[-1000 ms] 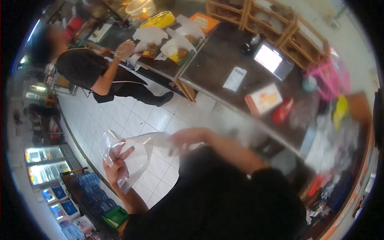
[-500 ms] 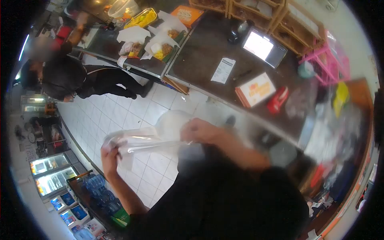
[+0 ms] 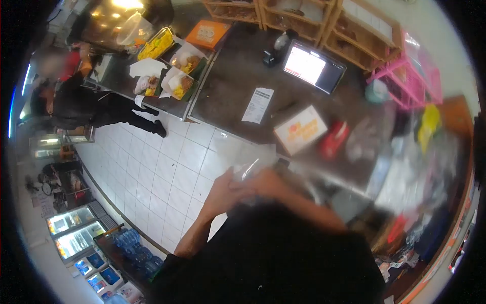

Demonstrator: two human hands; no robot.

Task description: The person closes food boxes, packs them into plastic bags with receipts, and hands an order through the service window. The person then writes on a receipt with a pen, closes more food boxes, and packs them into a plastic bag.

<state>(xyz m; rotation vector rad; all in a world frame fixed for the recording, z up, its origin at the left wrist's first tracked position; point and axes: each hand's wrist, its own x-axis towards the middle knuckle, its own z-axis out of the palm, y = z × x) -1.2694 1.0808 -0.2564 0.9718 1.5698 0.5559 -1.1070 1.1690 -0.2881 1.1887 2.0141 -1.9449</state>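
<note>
A clear plastic bag (image 3: pixel 247 156) hangs in front of my body, over the floor by the counter's front edge. Gripping it from the left is my left hand (image 3: pixel 223 193), its fingers closed. My right hand (image 3: pixel 268 183) is closed on the bag too, right beside the left and slightly blurred. The bag's lower part is hidden behind my hands. On the counter just beyond lies a white and orange printed box (image 3: pixel 301 130), with a blurred red object (image 3: pixel 334 139) to its right.
The dark counter (image 3: pixel 223 96) carries a paper receipt (image 3: pixel 258 105) and a lit tablet (image 3: pixel 314 66). Opened food boxes (image 3: pixel 179 83) stand at the far left, near a person in dark clothes (image 3: pixel 76 104). A pink basket (image 3: pixel 410 76) and plastic bags (image 3: pixel 415 172) are at right.
My hands were apart with the bag stretched between them; now they are together. My left hand has moved right, and the bag is bunched. The view has shifted slightly.
</note>
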